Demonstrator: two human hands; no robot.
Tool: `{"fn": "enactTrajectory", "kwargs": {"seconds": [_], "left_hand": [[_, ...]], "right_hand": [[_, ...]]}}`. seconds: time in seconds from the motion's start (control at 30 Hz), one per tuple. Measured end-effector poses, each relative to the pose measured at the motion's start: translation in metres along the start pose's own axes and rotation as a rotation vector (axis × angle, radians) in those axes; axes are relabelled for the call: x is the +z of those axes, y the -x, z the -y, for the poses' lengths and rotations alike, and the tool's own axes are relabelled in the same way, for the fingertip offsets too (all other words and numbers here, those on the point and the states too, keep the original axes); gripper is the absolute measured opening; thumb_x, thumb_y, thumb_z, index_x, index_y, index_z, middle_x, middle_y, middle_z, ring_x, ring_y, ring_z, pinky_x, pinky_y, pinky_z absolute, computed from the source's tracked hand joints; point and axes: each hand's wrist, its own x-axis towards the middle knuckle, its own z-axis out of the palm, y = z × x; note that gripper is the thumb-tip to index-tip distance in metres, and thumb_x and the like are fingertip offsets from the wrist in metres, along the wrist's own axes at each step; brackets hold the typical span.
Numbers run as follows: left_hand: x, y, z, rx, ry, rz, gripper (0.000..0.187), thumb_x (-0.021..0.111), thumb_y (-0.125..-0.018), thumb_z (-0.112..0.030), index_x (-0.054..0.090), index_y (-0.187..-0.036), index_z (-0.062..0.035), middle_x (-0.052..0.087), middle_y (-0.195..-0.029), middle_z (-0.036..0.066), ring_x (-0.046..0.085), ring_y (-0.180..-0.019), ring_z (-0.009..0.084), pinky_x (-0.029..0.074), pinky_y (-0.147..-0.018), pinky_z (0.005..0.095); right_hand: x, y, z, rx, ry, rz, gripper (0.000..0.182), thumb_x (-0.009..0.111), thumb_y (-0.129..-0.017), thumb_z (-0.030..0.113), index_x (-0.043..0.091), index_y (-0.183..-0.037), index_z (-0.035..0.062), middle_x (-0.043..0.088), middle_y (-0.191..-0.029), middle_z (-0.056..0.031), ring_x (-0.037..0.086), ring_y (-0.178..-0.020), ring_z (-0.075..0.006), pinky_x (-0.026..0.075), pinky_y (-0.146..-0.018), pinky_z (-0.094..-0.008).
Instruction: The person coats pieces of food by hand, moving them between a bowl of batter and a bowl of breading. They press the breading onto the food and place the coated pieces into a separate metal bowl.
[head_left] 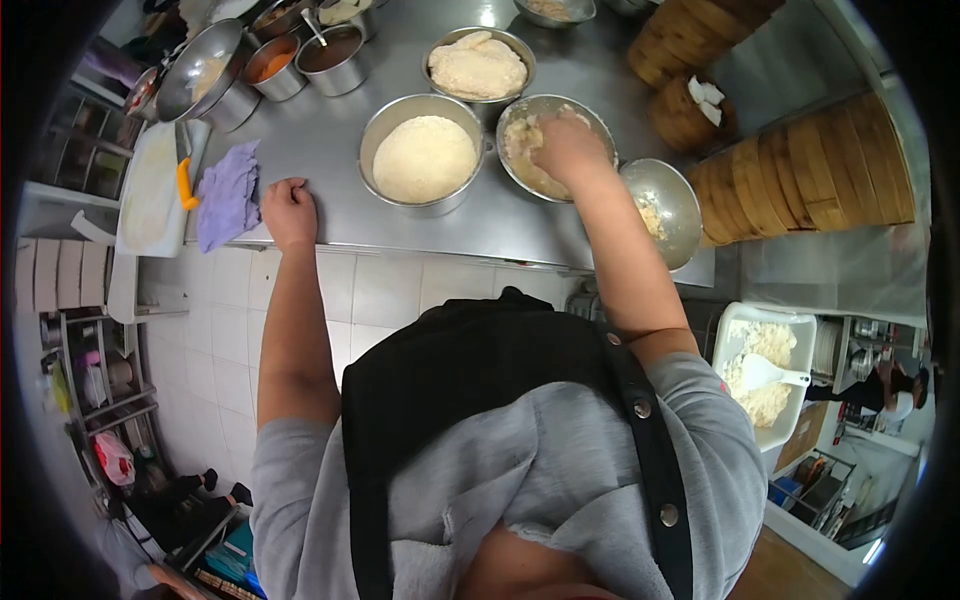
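My left hand (289,210) rests on the steel table near its front edge, fingers curled into a loose fist with nothing showing in them. Just left of it lies a crumpled purple cloth (228,190). My right hand (572,150) reaches down into a steel bowl (535,187) of wet, pale, lumpy food (522,143); its fingertips are hidden. Between my hands stands a steel bowl of pale flour or crumbs (425,160). Behind it, another bowl holds a heap of coated, pale pieces (478,65). A tilted bowl (668,205) with yellowish bits sits right of my right hand.
Stacked bamboo steamers (800,175) line the right side. A white board (150,190) bears an orange-handled knife (186,180) at the left. Steel pots of sauce (332,60) stand behind. A white tub (796,405) of crumbly food is low right. Other people are partly visible at both sides.
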Motion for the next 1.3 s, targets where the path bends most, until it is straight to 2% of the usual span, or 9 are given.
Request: {"fn": "enactTrajectory", "kwargs": {"seconds": [0.2, 0.47, 0.73, 0.87, 0.9, 0.93, 1.0, 1.1, 1.3], "left_hand": [[-0.001, 0.002, 0.001, -0.021, 0.033, -0.015, 0.011, 0.058, -0.070, -0.004, 0.068, -0.072, -0.0084, 0.064, -0.080, 0.013, 0.060, -0.082, 0.0330, 0.047, -0.076, 0.0431], [0.014, 0.016, 0.005, -0.305, 0.210, -0.121, 0.023, 0.057, -0.079, -0.010, 0.065, -0.101, -0.0077, 0.063, -0.105, 0.016, 0.055, -0.106, 0.0346, 0.043, -0.093, 0.0431], [0.024, -0.004, -0.014, -0.578, 0.901, -0.249, 0.016, 0.054, -0.089, -0.009, 0.062, -0.101, -0.0029, 0.067, -0.092, 0.008, 0.064, -0.084, 0.0164, 0.050, -0.076, 0.0307], [-0.071, 0.023, -0.102, -0.430, 1.447, 0.708, 0.019, 0.054, -0.094, -0.016, 0.064, -0.103, -0.0023, 0.067, -0.095, 0.005, 0.064, -0.083, 0.0136, 0.051, -0.078, 0.0281], [-0.087, 0.030, -0.120, -0.373, 1.364, 0.923, 0.021, 0.053, -0.095, -0.017, 0.064, -0.105, -0.0022, 0.067, -0.097, 0.004, 0.064, -0.084, 0.0126, 0.051, -0.080, 0.0273], [-0.090, 0.037, -0.133, -0.254, 1.264, 1.022, 0.022, 0.054, -0.095, -0.018, 0.063, -0.108, -0.0020, 0.067, -0.099, 0.005, 0.064, -0.087, 0.0139, 0.051, -0.083, 0.0284], [-0.084, 0.049, -0.159, 0.002, 1.120, 1.132, 0.025, 0.055, -0.095, -0.019, 0.062, -0.113, -0.0019, 0.067, -0.105, 0.008, 0.063, -0.096, 0.0159, 0.050, -0.087, 0.0305], [-0.057, 0.067, -0.196, 0.181, 1.042, 1.213, 0.036, 0.055, -0.096, -0.023, 0.055, -0.125, 0.0000, 0.063, -0.117, 0.010, 0.058, -0.109, 0.0163, 0.047, -0.092, 0.0328], [-0.011, 0.089, -0.262, -0.608, 1.123, 1.281, 0.083, 0.064, -0.091, -0.035, 0.014, -0.146, 0.0003, 0.052, -0.121, 0.017, 0.057, -0.103, 0.0233, 0.051, -0.085, 0.0359]], "right_hand": [[-0.004, -0.008, 0.008, -0.014, -0.002, 0.229, 0.028, 0.057, -0.086, 0.021, 0.065, -0.105, 0.0018, 0.062, -0.115, -0.0211, 0.060, -0.106, -0.0347, 0.047, -0.092, -0.0441], [-0.005, 0.000, -0.004, 0.021, -0.024, 0.368, 0.078, 0.069, -0.073, 0.015, 0.034, -0.141, 0.0001, 0.048, -0.134, -0.0260, 0.047, -0.125, -0.0384, 0.037, -0.106, -0.0409], [0.039, -0.048, -0.058, -0.208, -0.012, 0.254, 0.046, 0.063, -0.074, 0.016, 0.059, -0.116, -0.0027, 0.061, -0.115, -0.0254, 0.057, -0.110, -0.0394, 0.045, -0.096, -0.0432], [0.072, -0.066, -0.092, -0.153, 0.157, 0.268, 0.036, 0.058, -0.079, 0.021, 0.065, -0.104, -0.0043, 0.063, -0.110, -0.0269, 0.060, -0.108, -0.0370, 0.047, -0.094, -0.0424], [0.061, -0.067, -0.084, -0.101, 0.298, 0.496, 0.047, 0.050, -0.085, 0.029, 0.058, -0.123, 0.0021, 0.052, -0.131, -0.0213, 0.051, -0.121, -0.0337, 0.040, -0.102, -0.0418], [0.056, -0.077, -0.080, -0.315, 0.609, 0.668, 0.043, 0.056, -0.081, 0.026, 0.061, -0.116, 0.0023, 0.059, -0.122, -0.0212, 0.057, -0.113, -0.0347, 0.046, -0.094, -0.0427], [0.036, -0.045, -0.090, -0.220, 0.135, 0.253, 0.036, 0.061, -0.078, 0.020, 0.062, -0.108, 0.0006, 0.065, -0.103, -0.0225, 0.061, -0.100, -0.0386, 0.050, -0.085, -0.0444], [-0.004, -0.023, -0.066, 0.089, 0.030, 0.287, 0.037, 0.057, -0.079, 0.020, 0.060, -0.108, -0.0031, 0.060, -0.111, -0.0287, 0.057, -0.107, -0.0411, 0.047, -0.090, -0.0468], [-0.012, -0.007, -0.052, 0.101, -0.010, 0.202, 0.034, 0.049, -0.082, 0.018, 0.067, -0.103, -0.0023, 0.061, -0.113, -0.0251, 0.059, -0.107, -0.0371, 0.047, -0.092, -0.0421]]}}
